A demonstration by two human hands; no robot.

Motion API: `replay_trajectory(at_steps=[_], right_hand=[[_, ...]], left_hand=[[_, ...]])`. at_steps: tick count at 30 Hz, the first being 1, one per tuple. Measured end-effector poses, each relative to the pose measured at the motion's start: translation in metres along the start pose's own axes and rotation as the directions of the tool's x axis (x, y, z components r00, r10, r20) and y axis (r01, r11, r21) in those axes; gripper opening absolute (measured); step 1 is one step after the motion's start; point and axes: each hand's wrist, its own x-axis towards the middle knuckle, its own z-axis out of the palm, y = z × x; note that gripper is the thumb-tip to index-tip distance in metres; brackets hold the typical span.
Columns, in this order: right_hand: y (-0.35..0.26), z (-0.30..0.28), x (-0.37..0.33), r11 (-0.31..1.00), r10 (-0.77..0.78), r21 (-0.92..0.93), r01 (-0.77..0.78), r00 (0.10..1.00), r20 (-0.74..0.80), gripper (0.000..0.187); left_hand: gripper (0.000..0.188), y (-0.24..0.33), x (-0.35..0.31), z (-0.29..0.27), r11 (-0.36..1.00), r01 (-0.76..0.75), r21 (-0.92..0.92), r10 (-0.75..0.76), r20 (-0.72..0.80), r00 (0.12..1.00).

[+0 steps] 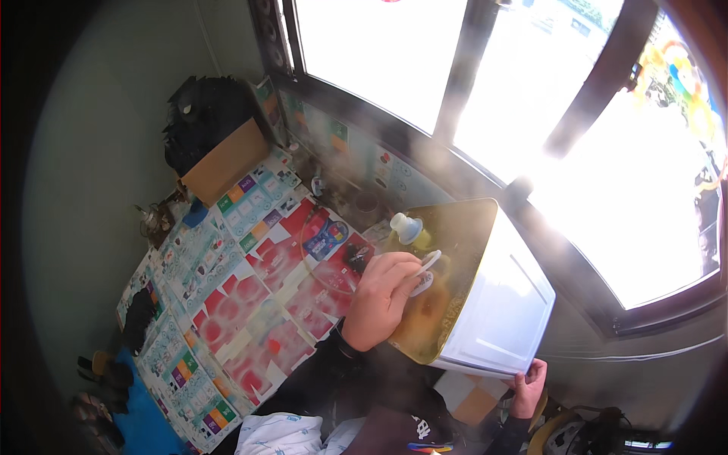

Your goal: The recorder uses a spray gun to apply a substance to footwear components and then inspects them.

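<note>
A large square metal tin (497, 292) with white sides is tilted in front of me. Its gold-yellow top (432, 318) looks stained and wet, and faces left. A whitish plastic spout (407, 227) sticks out near the far corner of that top. My left hand (383, 296) is closed round the pale carrying handle (431, 260) on the top. Down at the tin's near right bottom corner, my right hand (527, 388) grips the edge with bent fingers; part of that hand is hidden behind the tin.
Left of the tin is a surface covered with printed sheets (250, 303). A cardboard box (227, 161) with black stuff stands at its far end. Large bright windows (523, 91) line the far right wall. A blue sheet (144, 402) hangs at the lower left.
</note>
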Motion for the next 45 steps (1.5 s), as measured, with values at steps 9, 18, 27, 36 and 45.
replay_trajectory(at_steps=[9, 18, 27, 36, 45], right_hand=[[-0.071, 0.109, 0.06, 0.85, -0.116, -0.509, 0.133, 0.991, 0.065, 0.078], [-0.086, 0.191, 0.083, 0.719, 0.008, -0.694, -0.017, 1.0, -0.017, 0.084], [-0.145, 0.322, 0.081, 0.45, 0.107, -0.835, -0.317, 0.947, -0.302, 0.07], [-0.173, 0.379, 0.096, 0.326, 0.123, -0.881, -0.342, 0.94, -0.319, 0.085], [-0.208, 0.407, 0.122, 0.167, 0.248, -0.903, -0.395, 0.904, -0.349, 0.091]], left_hand=[[0.021, -0.199, 0.026, -0.022, 0.763, 0.308, -0.569, -0.41, -0.058, 0.91], [0.023, -0.32, 0.041, -0.036, 0.579, 0.449, -0.68, -0.552, 0.079, 0.83], [0.019, -0.388, 0.026, -0.019, 0.387, 0.604, -0.697, -0.684, 0.223, 0.695], [0.02, -0.42, 0.017, -0.02, 0.223, 0.692, -0.687, -0.744, 0.339, 0.576], [0.023, -0.448, 0.026, -0.011, 0.121, 0.603, -0.789, -0.695, 0.367, 0.618]])
